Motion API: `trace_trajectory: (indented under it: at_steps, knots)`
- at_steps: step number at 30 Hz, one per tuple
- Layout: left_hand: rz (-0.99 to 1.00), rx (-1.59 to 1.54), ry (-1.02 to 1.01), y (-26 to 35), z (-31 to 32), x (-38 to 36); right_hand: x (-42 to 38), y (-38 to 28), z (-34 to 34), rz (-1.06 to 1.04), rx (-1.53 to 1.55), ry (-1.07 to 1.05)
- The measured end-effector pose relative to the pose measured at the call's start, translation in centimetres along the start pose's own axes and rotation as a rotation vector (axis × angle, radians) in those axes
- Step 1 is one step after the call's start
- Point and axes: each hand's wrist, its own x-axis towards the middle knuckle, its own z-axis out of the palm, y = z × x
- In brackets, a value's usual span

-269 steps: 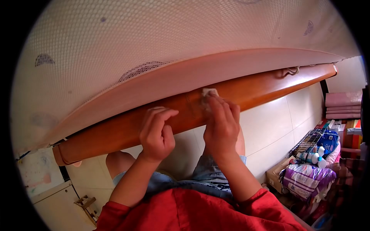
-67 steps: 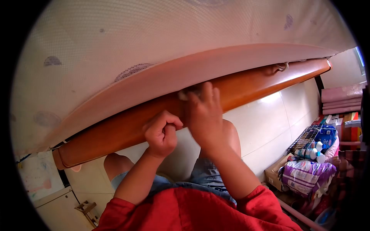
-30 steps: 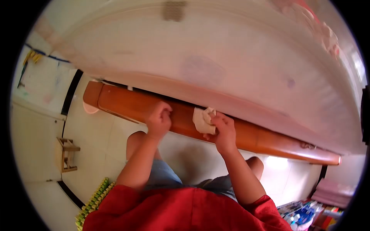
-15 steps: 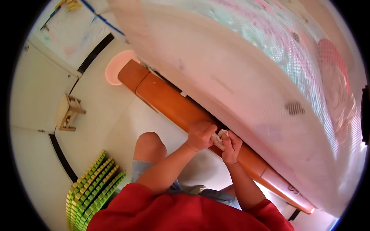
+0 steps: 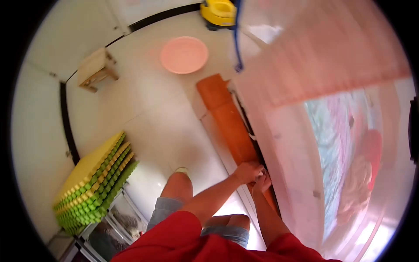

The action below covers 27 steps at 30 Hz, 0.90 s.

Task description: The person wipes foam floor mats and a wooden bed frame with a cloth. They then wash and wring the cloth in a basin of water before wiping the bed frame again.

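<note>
My left hand (image 5: 248, 172) and my right hand (image 5: 262, 181) meet over the orange-brown wooden side rail (image 5: 231, 131) of a bed. Both are closed, with the fingertips pressed together. The crumpled white cloth seen between them a moment ago is almost fully hidden by the fingers. Just right of my hands hangs a pale pink mosquito net (image 5: 290, 157). Through it show blue and pink bedding (image 5: 325, 131) and a red and beige shape (image 5: 364, 170) that the mesh blurs.
A pink basin (image 5: 184, 54) stands on the floor past the rail's far end. Beyond it is a yellow appliance (image 5: 219, 13). A wooden stool (image 5: 98, 70) is by the wall. At left, stacked yellow and green foam mats (image 5: 94, 179) rest on a clear-fronted cabinet (image 5: 118, 220).
The view has swung left, bringing the basin, mats and cabinet further in. My hands have drawn closer together, and the white cloth between them has gone mostly out of sight.
</note>
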Motion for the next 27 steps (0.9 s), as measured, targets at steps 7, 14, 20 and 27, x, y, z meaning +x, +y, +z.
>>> trace_trajectory:
  at_steps: [7,14,20,27]
  knots:
    - [-0.941,-0.478,0.095,2.9,-9.3,-8.7,-3.6,-8.5,6.8,0.401,-0.232,-0.055]
    - [-1.000,-0.737,0.670,-2.6,-18.8,-9.3,-5.8,-14.4,21.8,0.462,0.230,-0.413]
    - [-1.074,-0.552,0.701,-10.7,-30.2,-2.6,2.3,-20.5,33.4,0.503,0.016,-0.591]
    - [-1.161,-0.603,0.715,-22.2,-35.9,5.0,12.7,-17.9,44.8,0.685,0.109,-0.558]
